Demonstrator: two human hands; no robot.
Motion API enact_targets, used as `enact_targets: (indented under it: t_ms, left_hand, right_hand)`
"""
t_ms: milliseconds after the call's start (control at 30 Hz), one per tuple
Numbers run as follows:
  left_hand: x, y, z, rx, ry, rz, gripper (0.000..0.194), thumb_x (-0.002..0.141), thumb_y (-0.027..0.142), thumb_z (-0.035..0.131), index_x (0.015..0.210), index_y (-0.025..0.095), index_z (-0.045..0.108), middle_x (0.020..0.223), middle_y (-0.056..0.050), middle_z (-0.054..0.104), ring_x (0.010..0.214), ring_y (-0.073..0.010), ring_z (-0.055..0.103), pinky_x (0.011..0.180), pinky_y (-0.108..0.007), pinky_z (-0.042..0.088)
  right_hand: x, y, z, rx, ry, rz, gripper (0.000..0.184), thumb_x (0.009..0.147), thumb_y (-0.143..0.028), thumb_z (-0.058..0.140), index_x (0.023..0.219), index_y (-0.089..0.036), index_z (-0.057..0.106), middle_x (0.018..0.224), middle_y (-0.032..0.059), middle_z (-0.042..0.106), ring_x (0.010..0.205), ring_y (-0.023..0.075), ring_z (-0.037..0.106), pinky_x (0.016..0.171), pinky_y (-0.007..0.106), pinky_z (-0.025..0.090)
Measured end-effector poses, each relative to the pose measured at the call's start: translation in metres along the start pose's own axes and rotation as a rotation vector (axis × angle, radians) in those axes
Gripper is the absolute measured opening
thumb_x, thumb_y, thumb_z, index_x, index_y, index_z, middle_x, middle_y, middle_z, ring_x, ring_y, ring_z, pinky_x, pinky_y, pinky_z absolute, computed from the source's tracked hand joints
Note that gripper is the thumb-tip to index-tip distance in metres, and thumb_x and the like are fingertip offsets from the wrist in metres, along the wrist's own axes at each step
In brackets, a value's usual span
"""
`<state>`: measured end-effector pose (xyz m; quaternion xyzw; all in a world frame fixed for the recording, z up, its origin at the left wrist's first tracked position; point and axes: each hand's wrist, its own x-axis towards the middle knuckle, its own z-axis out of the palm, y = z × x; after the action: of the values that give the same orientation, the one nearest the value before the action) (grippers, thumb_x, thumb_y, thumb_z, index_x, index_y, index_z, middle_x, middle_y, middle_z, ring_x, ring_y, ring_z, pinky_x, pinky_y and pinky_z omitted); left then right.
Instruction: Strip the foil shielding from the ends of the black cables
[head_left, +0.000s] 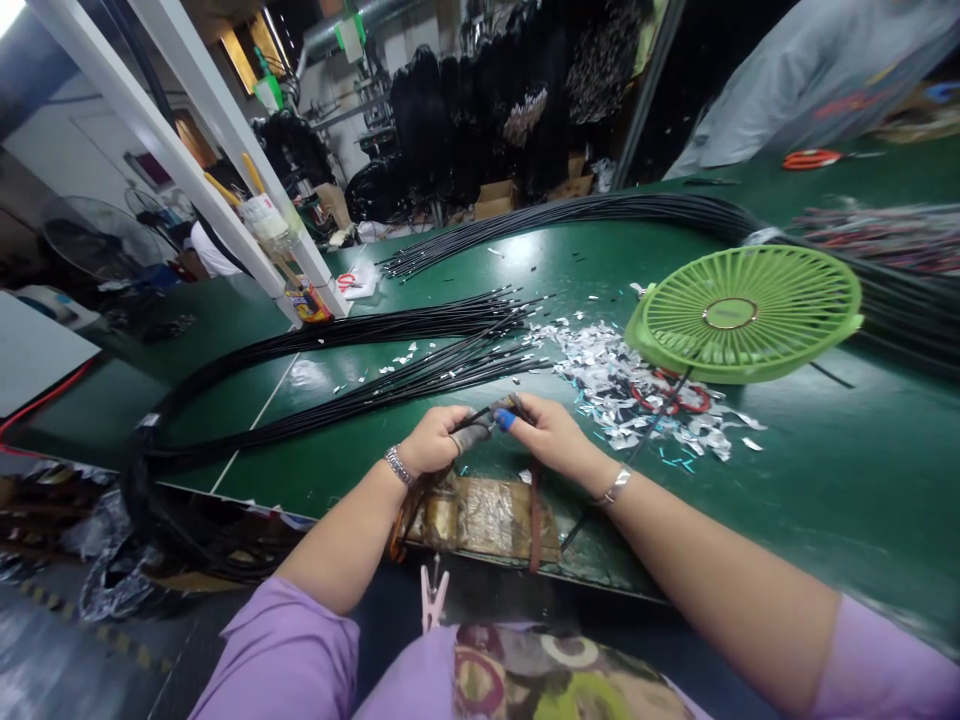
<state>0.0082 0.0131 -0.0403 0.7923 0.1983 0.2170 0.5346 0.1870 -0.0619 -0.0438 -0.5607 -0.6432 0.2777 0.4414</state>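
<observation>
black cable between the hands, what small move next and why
Perhaps peel any loose wrapping off the black cable with the right hand while the left hand steadies it: both hands meet there, and silvery scraps lie heaped nearby, though the cable's end is too small to make out.

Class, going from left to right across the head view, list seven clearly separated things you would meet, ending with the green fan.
Large caged fan → white container by the post → metal wristband → left hand → right hand → silver bracelet → green fan.
</observation>
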Motion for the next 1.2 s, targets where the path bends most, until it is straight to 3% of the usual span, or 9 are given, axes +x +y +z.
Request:
enact_targets:
  t_ms: [300, 467, 667, 967, 1067, 1200]
  left_hand:
    - [-0.001, 0.002, 0.001, -0.333, 0.047, -0.194, 0.056, 0.065, 0.066, 0.069, 0.075, 0.012, 0.059, 0.045, 0.008, 0.039, 0.041, -0.0044, 0.031, 0.042, -0.019, 0.023]
    - [0.000, 0.009, 0.000, -0.319, 0.035, -0.288, 0.055, 0.064, 0.067, 0.069, 0.075, 0.014, 0.055, 0.043, 0.008, 0.043, 0.034, -0.0031, 0.030, 0.036, -0.018, 0.020]
    - [0.001, 0.009, 0.001, -0.261, 0.043, -0.335, 0.050, 0.067, 0.062, 0.068, 0.076, 0.014, 0.057, 0.045, 0.007, 0.047, 0.033, -0.0028, 0.031, 0.034, -0.017, 0.020]
    - [0.002, 0.005, 0.001, -0.354, -0.014, -0.347, 0.049, 0.067, 0.059, 0.071, 0.076, 0.013, 0.058, 0.042, 0.008, 0.043, 0.033, -0.0018, 0.028, 0.034, -0.018, 0.016]
    - [0.002, 0.004, 0.000, -0.380, -0.040, -0.354, 0.047, 0.066, 0.057, 0.073, 0.075, 0.014, 0.057, 0.043, 0.007, 0.044, 0.033, -0.0017, 0.028, 0.034, -0.018, 0.016]
    - [0.001, 0.006, -0.001, -0.380, -0.085, -0.370, 0.045, 0.064, 0.054, 0.075, 0.073, 0.015, 0.055, 0.043, 0.007, 0.045, 0.033, -0.0020, 0.029, 0.034, -0.018, 0.017]
  right_hand:
    - [-0.003, 0.000, -0.003, -0.054, -0.018, -0.133, 0.020, 0.086, -0.035, 0.050, 0.075, -0.020, 0.058, 0.066, 0.0012, 0.059, 0.062, 0.0150, 0.050, 0.059, 0.027, 0.041]
    - [-0.004, 0.000, -0.007, -0.230, 0.064, -0.074, 0.021, 0.086, -0.037, 0.052, 0.078, -0.020, 0.062, 0.069, 0.0038, 0.060, 0.063, 0.0175, 0.052, 0.059, 0.030, 0.041]
    - [-0.002, -0.001, -0.005, 0.108, 0.051, 0.030, 0.035, 0.078, -0.046, 0.063, 0.103, -0.021, 0.062, 0.080, 0.0030, 0.065, 0.056, 0.0136, 0.050, 0.055, 0.028, 0.045]
    - [-0.003, 0.000, 0.006, 0.274, 0.058, 0.031, 0.028, 0.076, -0.040, 0.066, 0.096, -0.021, 0.059, 0.079, 0.0026, 0.063, 0.064, 0.0149, 0.054, 0.059, 0.029, 0.047]
    - [-0.005, 0.000, 0.006, 0.178, 0.034, -0.012, 0.022, 0.079, -0.034, 0.061, 0.097, -0.021, 0.059, 0.080, 0.0038, 0.063, 0.066, 0.0169, 0.056, 0.062, 0.031, 0.048]
    - [-0.008, -0.002, 0.002, -0.156, 0.010, -0.142, 0.018, 0.075, -0.017, 0.056, 0.092, -0.021, 0.061, 0.081, 0.0060, 0.063, 0.072, 0.0203, 0.057, 0.069, 0.034, 0.047]
